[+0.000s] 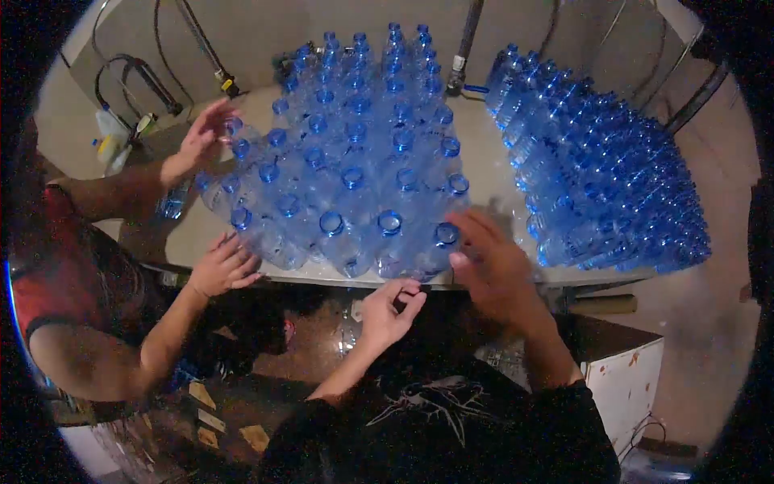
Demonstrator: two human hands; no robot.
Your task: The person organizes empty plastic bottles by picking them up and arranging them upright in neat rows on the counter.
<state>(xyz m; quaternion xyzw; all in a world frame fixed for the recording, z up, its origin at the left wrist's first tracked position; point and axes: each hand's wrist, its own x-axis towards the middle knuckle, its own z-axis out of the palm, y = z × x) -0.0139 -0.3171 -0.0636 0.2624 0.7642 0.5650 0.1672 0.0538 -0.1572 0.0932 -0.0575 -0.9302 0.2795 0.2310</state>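
- Head view: the person's left hand (pixel 391 315) is just in front of the middle bottle group (pixel 355 177), half curled, a gap between thumb and fingers, no bottle visibly held.
- The right hand (pixel 493 262), apart from the left, spreads its fingers at the group's front right corner, close beside an open-mouthed bottle (pixel 446 235); contact cannot be told.
- That bottle should be light, thin-walled, easily dented and perhaps slippery; its blue neck looks the stiffest, surest hold, since a squeezed body would probably buckle.
- Left of the group, a co-worker's nearer hand (pixel 226 264) and farther hand (pixel 203 139) reach toward its bottles.
- Right of the group, a second bottle pile (pixel 605 169) shares the desk (pixel 484 153).
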